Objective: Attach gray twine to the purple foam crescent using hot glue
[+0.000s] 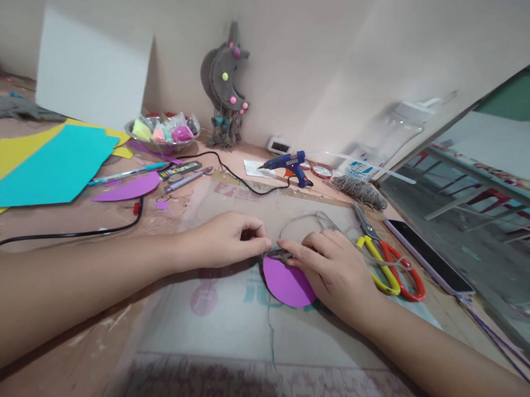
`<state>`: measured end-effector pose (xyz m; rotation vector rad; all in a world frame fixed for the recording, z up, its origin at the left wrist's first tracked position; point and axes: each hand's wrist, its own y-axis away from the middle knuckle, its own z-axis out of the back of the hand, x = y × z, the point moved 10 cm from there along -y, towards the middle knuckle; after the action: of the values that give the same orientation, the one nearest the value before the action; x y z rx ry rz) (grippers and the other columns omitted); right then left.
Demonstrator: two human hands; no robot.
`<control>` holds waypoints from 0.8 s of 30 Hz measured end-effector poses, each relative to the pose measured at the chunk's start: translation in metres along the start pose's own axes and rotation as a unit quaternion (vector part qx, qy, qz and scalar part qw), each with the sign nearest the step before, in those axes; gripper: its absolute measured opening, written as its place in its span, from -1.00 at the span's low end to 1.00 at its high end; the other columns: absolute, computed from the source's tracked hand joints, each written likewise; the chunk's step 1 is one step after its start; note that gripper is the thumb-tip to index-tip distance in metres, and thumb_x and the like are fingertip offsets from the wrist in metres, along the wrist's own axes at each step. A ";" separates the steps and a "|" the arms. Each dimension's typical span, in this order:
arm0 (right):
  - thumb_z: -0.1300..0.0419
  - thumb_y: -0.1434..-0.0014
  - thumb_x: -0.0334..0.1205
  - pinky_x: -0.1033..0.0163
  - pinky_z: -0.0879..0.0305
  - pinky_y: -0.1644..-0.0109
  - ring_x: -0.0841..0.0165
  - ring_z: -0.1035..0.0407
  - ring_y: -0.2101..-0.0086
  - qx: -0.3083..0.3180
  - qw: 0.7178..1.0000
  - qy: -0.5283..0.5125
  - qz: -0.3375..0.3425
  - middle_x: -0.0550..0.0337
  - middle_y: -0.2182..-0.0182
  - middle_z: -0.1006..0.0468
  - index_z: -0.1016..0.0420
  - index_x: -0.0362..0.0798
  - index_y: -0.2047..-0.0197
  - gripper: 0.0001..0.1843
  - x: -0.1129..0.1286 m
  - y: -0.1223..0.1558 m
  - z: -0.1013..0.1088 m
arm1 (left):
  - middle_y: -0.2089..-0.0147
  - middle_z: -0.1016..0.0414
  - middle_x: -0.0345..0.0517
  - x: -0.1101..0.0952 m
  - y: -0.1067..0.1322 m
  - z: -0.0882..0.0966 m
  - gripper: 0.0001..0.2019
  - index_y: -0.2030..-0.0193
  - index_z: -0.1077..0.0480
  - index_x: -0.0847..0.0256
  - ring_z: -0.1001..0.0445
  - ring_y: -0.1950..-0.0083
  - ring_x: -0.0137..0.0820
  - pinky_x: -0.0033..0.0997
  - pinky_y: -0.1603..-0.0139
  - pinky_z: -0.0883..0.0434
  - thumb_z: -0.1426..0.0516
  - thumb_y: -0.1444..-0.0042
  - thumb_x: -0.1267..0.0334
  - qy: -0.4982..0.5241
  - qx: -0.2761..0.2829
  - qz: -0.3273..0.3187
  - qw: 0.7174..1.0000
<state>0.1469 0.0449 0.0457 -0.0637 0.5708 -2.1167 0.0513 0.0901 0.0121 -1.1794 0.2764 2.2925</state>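
A purple foam shape [284, 283], rounded at the bottom, lies on a clear plastic sheet [224, 325] on the table. My right hand [332, 269] rests on its right part with fingers pressed down on its top edge, where a grey string [299, 219] loops away. My left hand [228, 239] is curled, its fingertips pinched at the shape's top left edge, touching the grey string there.
Yellow-and-red scissors [389, 268] and a phone [429, 256] lie to the right. A blue glue gun [290, 164], its black cord [70, 234], a ball of grey yarn [362, 191], a bowl of pompoms [162, 132], teal and yellow foam sheets [47, 165] and a felt moon decoration [226, 80] stand behind.
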 end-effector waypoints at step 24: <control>-0.01 -0.29 -0.20 0.23 -0.03 0.34 0.35 -0.17 0.41 0.001 1.000 -0.012 -0.013 0.15 0.45 -0.38 -0.44 -0.04 0.00 -0.71 -0.002 -0.001 0.001 | 0.47 -0.34 -0.25 0.001 0.000 0.001 -0.77 0.42 -0.34 0.24 -0.31 0.39 -0.45 -0.48 0.38 -0.20 -0.01 -0.13 0.16 0.017 -0.004 0.015 1.000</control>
<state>0.1479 0.0468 0.0470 -0.0950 0.5559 -2.1397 0.0504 0.0902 0.0119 -1.2259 0.2996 2.3024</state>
